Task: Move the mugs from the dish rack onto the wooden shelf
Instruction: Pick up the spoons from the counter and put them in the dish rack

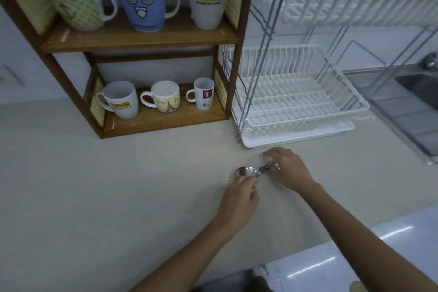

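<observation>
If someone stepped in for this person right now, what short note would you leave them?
Hands: the left hand and right hand are both on a bunch of metal spoons lying on the counter, not on any mug.
Mugs: six stand on the wooden shelf, three on the top board and three on the bottom one.
Dish rack: no mugs visible in its lower basket; the upper basket is partly cut off, so check it.
Done: the mug move looks finished.
Left: confirm the upper basket, then deal with the spoons.

dim, bluish | soft focus | wide-angle edge bending | glare lower right
</observation>
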A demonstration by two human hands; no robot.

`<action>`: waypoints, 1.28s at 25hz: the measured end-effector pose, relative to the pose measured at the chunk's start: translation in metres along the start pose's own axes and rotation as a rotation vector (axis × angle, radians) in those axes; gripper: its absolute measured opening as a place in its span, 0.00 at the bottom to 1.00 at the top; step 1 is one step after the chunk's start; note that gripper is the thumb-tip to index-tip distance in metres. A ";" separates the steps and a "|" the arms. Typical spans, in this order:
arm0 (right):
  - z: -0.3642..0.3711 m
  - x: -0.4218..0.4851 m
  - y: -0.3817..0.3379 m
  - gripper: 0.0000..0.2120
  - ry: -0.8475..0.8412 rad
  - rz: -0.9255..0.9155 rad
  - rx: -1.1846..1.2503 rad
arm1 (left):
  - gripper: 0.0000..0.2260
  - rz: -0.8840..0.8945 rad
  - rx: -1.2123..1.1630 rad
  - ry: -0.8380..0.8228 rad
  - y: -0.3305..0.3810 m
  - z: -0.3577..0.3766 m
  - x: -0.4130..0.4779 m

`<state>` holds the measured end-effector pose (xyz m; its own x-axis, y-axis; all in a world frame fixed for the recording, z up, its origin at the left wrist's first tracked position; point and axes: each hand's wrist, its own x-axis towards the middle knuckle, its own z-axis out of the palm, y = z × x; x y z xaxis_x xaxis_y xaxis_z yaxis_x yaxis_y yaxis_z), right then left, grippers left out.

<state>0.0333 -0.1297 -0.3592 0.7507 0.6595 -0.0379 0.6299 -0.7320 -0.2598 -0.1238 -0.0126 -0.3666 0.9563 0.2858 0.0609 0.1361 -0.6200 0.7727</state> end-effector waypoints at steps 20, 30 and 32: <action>-0.020 0.051 0.042 0.03 -0.517 -0.457 0.077 | 0.21 -0.606 0.331 0.292 0.053 0.101 0.043; -0.018 0.043 0.041 0.02 -0.525 -0.363 0.206 | 0.18 -0.637 0.315 0.452 0.050 0.103 0.041; -0.015 0.041 0.044 0.03 -0.503 -0.322 0.247 | 0.19 -0.672 0.309 0.493 0.052 0.105 0.044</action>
<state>0.0948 -0.1376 -0.3578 0.3090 0.8832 -0.3529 0.6986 -0.4625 -0.5460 -0.0474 -0.1092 -0.3903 0.4386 0.8984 -0.0237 0.7604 -0.3570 0.5426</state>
